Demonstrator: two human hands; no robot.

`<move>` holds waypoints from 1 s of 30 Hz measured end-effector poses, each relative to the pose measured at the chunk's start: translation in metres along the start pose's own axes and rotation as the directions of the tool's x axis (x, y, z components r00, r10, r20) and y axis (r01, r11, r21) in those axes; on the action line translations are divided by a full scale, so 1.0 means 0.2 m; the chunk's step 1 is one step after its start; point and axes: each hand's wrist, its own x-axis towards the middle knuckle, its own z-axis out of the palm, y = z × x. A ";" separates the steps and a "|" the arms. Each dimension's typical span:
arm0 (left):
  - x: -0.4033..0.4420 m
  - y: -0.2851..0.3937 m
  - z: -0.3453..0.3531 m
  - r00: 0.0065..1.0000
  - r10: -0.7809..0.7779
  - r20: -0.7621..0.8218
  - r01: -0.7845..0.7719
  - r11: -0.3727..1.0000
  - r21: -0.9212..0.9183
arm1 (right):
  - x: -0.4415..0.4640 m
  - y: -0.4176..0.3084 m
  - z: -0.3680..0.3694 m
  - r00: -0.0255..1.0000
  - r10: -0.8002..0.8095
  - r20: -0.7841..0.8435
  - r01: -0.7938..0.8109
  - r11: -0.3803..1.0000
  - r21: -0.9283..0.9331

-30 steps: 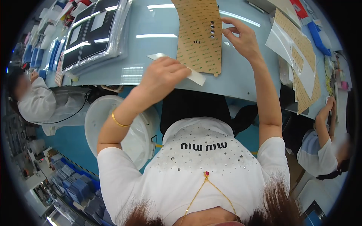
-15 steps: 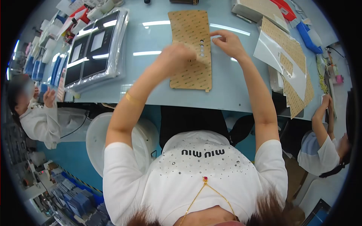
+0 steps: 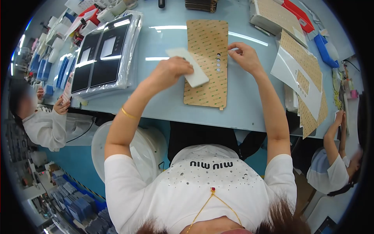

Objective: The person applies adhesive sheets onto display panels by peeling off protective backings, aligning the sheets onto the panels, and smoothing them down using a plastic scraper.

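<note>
A tan, patterned backing-paper sheet (image 3: 206, 33) lies on the table, with a column of small round holes near its right edge. My left hand (image 3: 171, 71) is closed on a flat white rectangular piece (image 3: 196, 72), tilted over the sheet's left side. That piece hides part of the sheet beneath. At the sheet's upper right edge is my right hand (image 3: 246, 57), fingers curled and thumb and index tips close together. Whether anything small sits between those tips cannot be made out.
Plastic-wrapped black panels (image 3: 103, 54) lie on the left. White and tan sheets (image 3: 286, 64) overlap on the right, near a blue tray (image 3: 326, 50) and a red bin (image 3: 298, 15). A white bucket (image 3: 102, 146) stands below the table. One person sits at each side.
My left hand, blurred over the sheet before, has drawn back left and shows the white piece in its grip. My right hand remains at the sheet's edge. The whole view has shifted slightly.
</note>
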 end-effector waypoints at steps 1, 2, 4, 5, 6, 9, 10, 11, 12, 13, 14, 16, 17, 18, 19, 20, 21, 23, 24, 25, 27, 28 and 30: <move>0.05 -0.06 0.00 1.000 0.000 0.000 0.000 1.000 -0.003 | 0.00 0.01 0.01 1.000 -0.006 -0.016 0.006 1.000 -0.027; 0.10 -0.12 0.01 0.999 -0.025 0.028 0.025 1.000 -0.009 | 0.01 0.02 0.02 0.999 -0.015 -0.031 0.013 0.998 -0.054; 0.19 -0.20 0.01 0.997 -0.051 0.051 0.051 0.999 -0.012 | 0.02 0.05 0.06 0.998 -0.002 -0.058 -0.002 0.998 -0.065; 0.23 -0.23 0.00 0.993 -0.093 0.076 0.097 0.994 -0.051 | 0.02 0.06 0.07 0.996 0.011 -0.088 -0.017 0.997 -0.073; 0.26 -0.24 0.00 0.986 -0.132 0.106 0.142 0.986 -0.088 | 0.03 0.06 0.07 0.996 0.008 -0.091 -0.015 0.997 -0.075; 0.24 -0.14 0.00 0.993 -0.083 0.081 0.081 0.996 0.025 | 0.01 0.07 0.09 0.991 -0.027 -0.130 0.012 0.993 -0.115; 0.20 -0.04 -0.02 0.995 -0.049 0.083 0.033 0.982 0.187 | 0.01 0.07 0.09 0.990 -0.031 -0.135 0.015 0.993 -0.118; 0.13 0.08 -0.04 0.992 -0.033 0.121 0.006 0.976 0.216 | 0.02 0.08 0.09 0.989 -0.032 -0.142 0.016 0.993 -0.118; 0.04 0.22 -0.06 0.986 -0.019 0.164 -0.021 0.970 0.242 | 0.02 0.07 0.09 0.988 -0.025 -0.153 0.007 0.994 -0.112; -0.03 0.35 -0.08 0.980 0.076 0.182 -0.115 0.970 0.214 | 0.02 0.07 0.09 0.988 -0.034 -0.150 0.015 0.991 -0.132; -0.09 0.46 -0.09 0.966 0.167 0.198 -0.204 0.962 0.182 | 0.02 0.07 0.09 0.989 -0.043 -0.142 0.021 0.988 -0.151; -0.17 0.57 -0.02 0.976 0.210 0.064 -0.218 0.964 0.151 | 0.02 0.07 0.10 0.989 -0.032 -0.144 0.010 0.989 -0.149; -0.19 0.56 0.03 0.968 0.248 -0.041 -0.232 0.944 0.235 | 0.03 0.08 0.10 0.989 -0.035 -0.145 0.012 0.987 -0.158; -0.17 0.57 0.04 0.969 0.243 -0.039 -0.228 0.947 0.226 | 0.03 0.08 0.10 0.990 -0.026 -0.139 0.003 0.988 -0.157; -0.15 0.56 0.05 0.980 0.196 -0.029 -0.185 0.956 0.227 | 0.03 0.08 0.10 0.988 -0.036 -0.150 0.012 0.987 -0.161; -0.12 0.54 0.06 0.989 0.149 -0.018 -0.141 0.964 0.227 | 0.02 0.08 0.10 0.986 -0.045 -0.160 0.018 0.986 -0.165; -0.07 0.50 0.05 0.992 0.122 -0.018 -0.115 0.972 0.203 | 0.02 0.08 0.10 0.988 -0.034 -0.153 0.009 0.986 -0.165; 0.07 0.40 0.08 0.999 0.028 0.035 -0.035 0.967 0.252 | 0.02 0.09 0.11 0.984 -0.053 -0.169 0.026 0.987 -0.160; 0.14 0.33 0.09 0.999 -0.006 0.043 -0.006 0.961 0.277 | 0.02 0.08 0.11 0.984 -0.051 -0.169 0.023 0.987 -0.161; 0.22 0.26 0.10 0.998 -0.037 0.049 0.021 0.953 0.303 | 0.02 0.08 0.11 0.985 -0.052 -0.167 0.026 0.987 -0.156; 0.37 0.13 0.11 0.988 -0.105 0.109 0.063 0.940 0.335 | 0.03 0.10 0.10 0.983 -0.056 -0.175 0.029 0.987 -0.156; 0.44 0.08 0.11 0.990 -0.095 0.106 0.054 0.941 0.334 | 0.04 0.13 0.11 0.964 -0.189 -0.187 0.144 0.962 -0.232; 0.59 0.01 0.11 0.971 -0.176 0.161 0.108 0.926 0.363 | 0.06 0.17 0.10 0.924 -0.326 -0.197 0.255 0.914 -0.315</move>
